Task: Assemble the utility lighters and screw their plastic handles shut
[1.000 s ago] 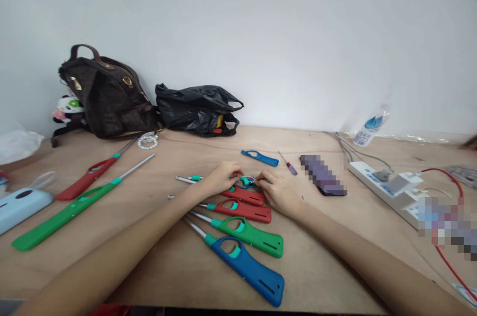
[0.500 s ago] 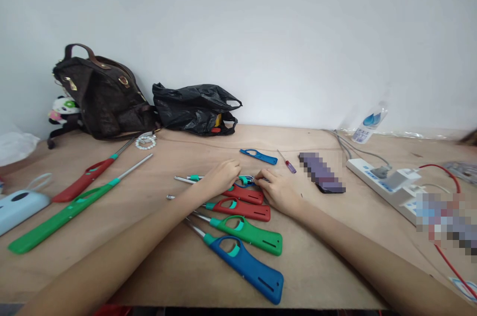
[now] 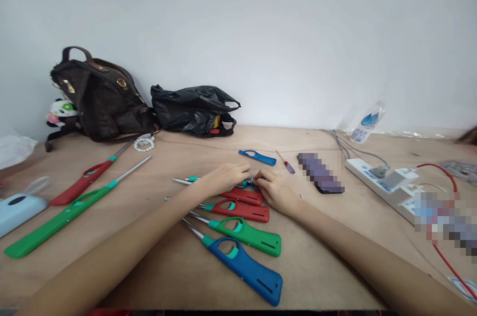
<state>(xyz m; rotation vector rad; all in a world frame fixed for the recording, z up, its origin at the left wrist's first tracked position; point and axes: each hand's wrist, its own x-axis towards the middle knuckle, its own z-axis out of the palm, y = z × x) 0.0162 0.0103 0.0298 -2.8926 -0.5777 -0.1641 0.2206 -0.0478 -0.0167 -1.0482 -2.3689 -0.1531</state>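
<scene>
My left hand [image 3: 230,177] has its fingers bent down over an opened blue lighter [image 3: 246,183] with a teal part and small metal parts inside. From the other side my right hand [image 3: 274,187] pinches at the same lighter's handle end; its fingertips partly hide it. Below the hands lie a red lighter [image 3: 257,211], a green lighter [image 3: 257,237] and a blue lighter [image 3: 249,269], with another red one partly under my left hand. A loose blue shell half [image 3: 258,157] and a small screwdriver [image 3: 288,165] lie beyond my hands.
At the left are a long red lighter [image 3: 82,182], a long green lighter [image 3: 59,219] and a light blue case [image 3: 22,209]. A dark bag [image 3: 104,97] and a black plastic bag [image 3: 190,110] stand behind. A phone [image 3: 320,172], power strip [image 3: 380,189] and bottle [image 3: 367,122] are right.
My left hand has moved slightly right, closer to my right hand, over the opened blue lighter. My right hand stays nearly in place. The whole view has shifted slightly.
</scene>
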